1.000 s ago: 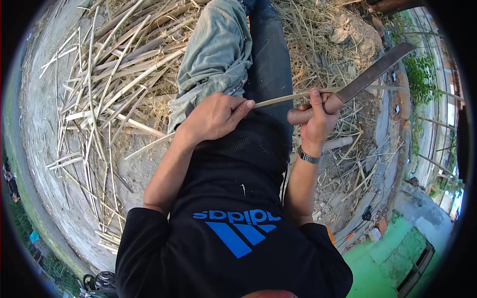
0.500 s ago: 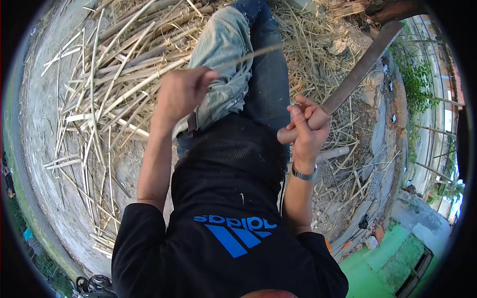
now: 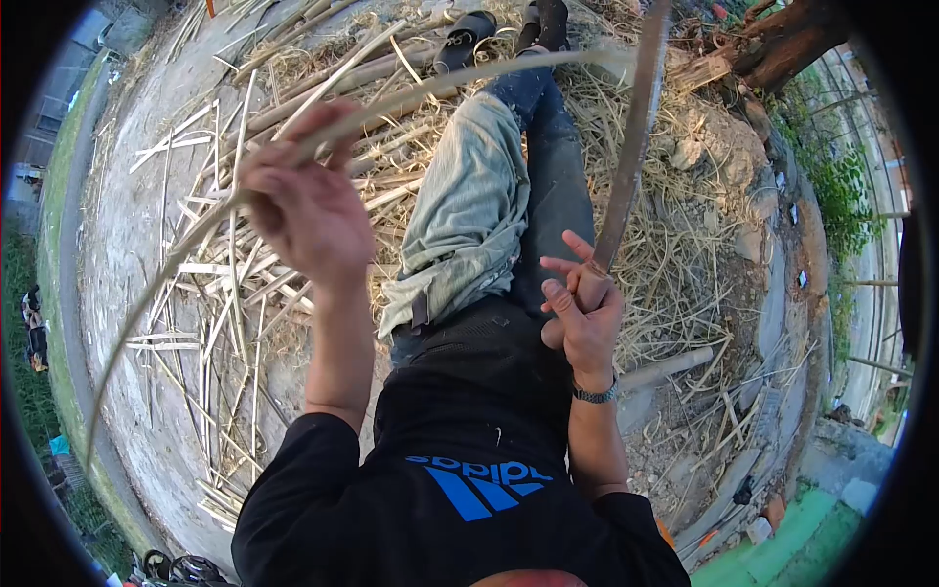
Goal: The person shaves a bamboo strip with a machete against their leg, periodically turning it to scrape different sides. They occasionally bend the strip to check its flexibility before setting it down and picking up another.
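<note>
My left hand [image 3: 318,210] is raised at the left, its fingers closed on a long, thin bamboo strip [image 3: 469,76]. The strip bows across the view, one end hanging down at the far left, the other overlapping the blade at the top. In my right hand [image 3: 590,338] is a long-bladed machete [image 3: 629,157], held by its round wooden handle near my waist. Its blade points up and away from me, and some fingers stretch loosely off the handle. A pale cloth [image 3: 460,186] lies over one of my outstretched legs [image 3: 556,176].
Split bamboo pieces [image 3: 235,230] lie heaped on the ground at the left. Fine shavings [image 3: 675,254] cover the ground to the right of my legs. A cut bamboo length [image 3: 675,367] rests beside my right wrist. Sandals [image 3: 467,39] and a log [image 3: 792,44] are farther off.
My left hand has moved left and turned, and more of the strip shows on both sides of it. The machete blade has swung from pointing up-right to nearly straight up. The view has shifted.
</note>
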The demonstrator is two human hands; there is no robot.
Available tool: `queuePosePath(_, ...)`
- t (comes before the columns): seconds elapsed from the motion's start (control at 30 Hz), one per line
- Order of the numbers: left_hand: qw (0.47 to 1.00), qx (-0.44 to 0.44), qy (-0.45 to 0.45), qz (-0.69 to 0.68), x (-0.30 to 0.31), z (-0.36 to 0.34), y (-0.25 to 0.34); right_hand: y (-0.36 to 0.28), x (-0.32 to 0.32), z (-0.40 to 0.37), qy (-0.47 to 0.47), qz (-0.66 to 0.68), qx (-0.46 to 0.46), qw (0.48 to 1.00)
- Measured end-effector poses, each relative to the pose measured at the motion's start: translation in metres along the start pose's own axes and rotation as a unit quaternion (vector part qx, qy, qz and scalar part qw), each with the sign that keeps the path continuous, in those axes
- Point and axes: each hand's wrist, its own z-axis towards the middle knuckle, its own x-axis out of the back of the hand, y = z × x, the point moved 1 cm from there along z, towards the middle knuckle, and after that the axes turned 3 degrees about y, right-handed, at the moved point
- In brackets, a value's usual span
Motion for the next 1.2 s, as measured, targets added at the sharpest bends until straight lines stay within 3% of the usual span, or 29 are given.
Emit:
queuePosePath(0.03, 0.998, 0.057, 0.027, -0.004, -0.012, -0.024, -0.005, -0.003, -0.003, 0.004, 0.013, 0.035, 0.044, 0.998)
queuePosePath(0.2, 0.946, 0.285, 0.151, -0.019, -0.038, -0.121, -0.024, -0.018, -0.003, 0.034, 0.106, 0.098, 0.094, 0.985)
queuePosePath(0.27, 0.927, 0.335, 0.166, -0.034, -0.046, -0.146, -0.025, -0.02, 0.004, 0.047, 0.179, 0.104, 0.029, 0.978)
queuePosePath(0.33, 0.905, 0.384, 0.177, -0.049, -0.052, -0.157, -0.026, -0.011, 0.009, 0.055, 0.227, 0.117, 0.079, 0.964)
queuePosePath(0.43, 0.822, 0.557, 0.116, -0.021, -0.054, -0.158, -0.02, 0.009, 0.03, 0.063, 0.284, 0.179, 0.06, 0.94)
queuePosePath(0.47, 0.824, 0.554, 0.114, -0.021, -0.051, -0.151, -0.01, 0.014, 0.036, 0.065, 0.283, 0.182, 0.063, 0.94)
queuePosePath(0.53, 0.687, 0.721, -0.073, 0.058, -0.046, -0.137, 0.012, 0.022, 0.05, 0.068, 0.292, 0.202, 0.076, 0.932)
queuePosePath(0.57, 0.748, 0.63, -0.137, 0.156, -0.04, -0.136, 0.023, 0.018, 0.053, 0.069, 0.303, 0.194, 0.071, 0.93)
queuePosePath(0.6, 0.75, 0.628, -0.139, 0.155, -0.03, -0.127, 0.02, 0.016, 0.057, 0.072, 0.303, 0.194, 0.073, 0.93)
queuePosePath(0.63, 0.807, 0.409, -0.25, 0.347, -0.019, -0.112, 0.019, 0.014, 0.061, 0.072, 0.33, 0.184, 0.068, 0.923)
queuePosePath(0.67, 0.782, 0.146, -0.335, 0.505, -0.01, -0.1, 0.02, 0.013, 0.065, 0.072, 0.354, 0.176, 0.062, 0.916)
queuePosePath(0.77, 0.69, 0.237, -0.376, 0.571, 0.042, -0.094, 0.009, 0.011, 0.077, 0.081, 0.346, 0.169, 0.068, 0.92)
queuePosePath(0.8, 0.689, 0.233, -0.374, 0.576, 0.051, -0.09, 0.01, 0.012, 0.081, 0.085, 0.351, 0.159, 0.07, 0.92)
queuePosePath(0.9, 0.612, 0.342, -0.368, 0.611, 0.084, -0.094, 0.014, 0.01, 0.099, 0.093, 0.339, 0.141, 0.078, 0.927)
queuePosePath(1.0, 0.626, 0.314, -0.376, 0.606, 0.108, -0.092, 0.022, 0.001, 0.114, 0.098, 0.332, 0.121, 0.085, 0.932)
queuePosePath(1.13, 0.598, 0.388, -0.391, 0.582, 0.113, -0.086, 0.031, -0.008, 0.122, 0.098, 0.255, 0.129, 0.066, 0.956)
queuePosePath(1.2, 0.595, 0.404, -0.38, 0.583, 0.107, -0.087, 0.025, -0.013, 0.122, 0.092, 0.19, 0.022, -0.004, 0.981)
